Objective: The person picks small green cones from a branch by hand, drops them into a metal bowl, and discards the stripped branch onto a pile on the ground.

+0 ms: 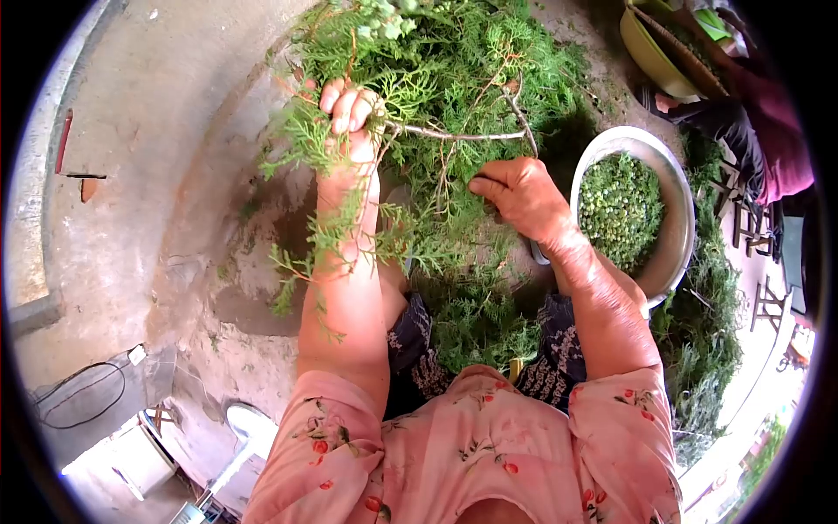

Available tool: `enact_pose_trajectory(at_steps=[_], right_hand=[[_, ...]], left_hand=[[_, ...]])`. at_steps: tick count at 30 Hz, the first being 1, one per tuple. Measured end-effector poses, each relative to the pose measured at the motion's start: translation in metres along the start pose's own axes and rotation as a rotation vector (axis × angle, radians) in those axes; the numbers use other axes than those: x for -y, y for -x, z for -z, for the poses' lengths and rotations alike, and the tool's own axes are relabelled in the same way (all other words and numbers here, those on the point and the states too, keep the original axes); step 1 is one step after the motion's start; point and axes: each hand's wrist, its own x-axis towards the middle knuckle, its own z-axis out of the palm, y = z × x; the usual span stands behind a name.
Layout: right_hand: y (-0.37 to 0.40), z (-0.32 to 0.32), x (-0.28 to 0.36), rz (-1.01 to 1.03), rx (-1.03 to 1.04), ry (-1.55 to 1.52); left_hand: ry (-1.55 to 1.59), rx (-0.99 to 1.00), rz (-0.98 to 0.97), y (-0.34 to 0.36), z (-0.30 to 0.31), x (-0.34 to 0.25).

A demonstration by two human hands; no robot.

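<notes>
My left hand (351, 109) is closed around a leafy conifer branch (454, 135), whose bare woody stem runs to the right. Green scale-like sprays from it hang over my left forearm. My right hand (525, 194) is closed, thumb against the curled fingers, just below the stem's right end. What lies inside that hand is hidden. Beneath and beyond both hands spreads a big heap of cut conifer greenery (445, 44), with a cluster of pale green cones (380, 19) at its top. More sprays (476, 327) lie between my knees.
A metal basin (681, 210) holding many small green cones (620, 205) stands right of my right arm. Stripped greenery (698, 367) lies along the right side. At upper right, another person (768, 113) sits by a yellow-green tub (650, 57). Concrete floor (175, 113) extends left.
</notes>
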Motion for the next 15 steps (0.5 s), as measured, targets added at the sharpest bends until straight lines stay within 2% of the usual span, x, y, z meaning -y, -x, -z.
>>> enact_pose_trajectory(at_steps=[2,3,4,6,8,11,13,14,15], right_hand=[[-0.001,0.001,0.000,-0.004,-0.013,0.063],[-0.004,-0.002,-0.001,-0.080,-0.143,-0.148],[-0.005,-0.002,0.001,-0.154,-0.273,-0.360],[-0.009,0.004,0.004,-0.201,-0.299,-0.451],[-0.013,0.005,0.002,0.006,-0.358,-0.632],[-0.014,0.007,0.018,-0.019,-0.302,-0.771],[-0.015,0.004,0.023,-0.044,-0.292,-0.886],[-0.015,0.006,0.020,-0.090,-0.248,-0.846],[-0.012,0.008,0.020,-0.112,-0.298,-0.640]], left_hand=[[0.057,-0.110,-0.092,0.007,-0.005,0.009],[-0.001,-0.042,-0.063,0.007,-0.008,0.012],[0.037,0.151,0.005,0.001,-0.011,0.014],[-0.059,-0.204,-0.143,0.013,-0.035,0.027],[-0.078,-0.179,-0.058,0.011,-0.028,0.029],[-0.275,-0.413,-0.034,0.016,-0.053,0.046],[-0.300,-0.464,-0.005,0.013,-0.061,0.052],[-0.329,-0.519,0.020,0.012,-0.063,0.054],[-0.395,-0.551,0.014,0.011,-0.063,0.055]])
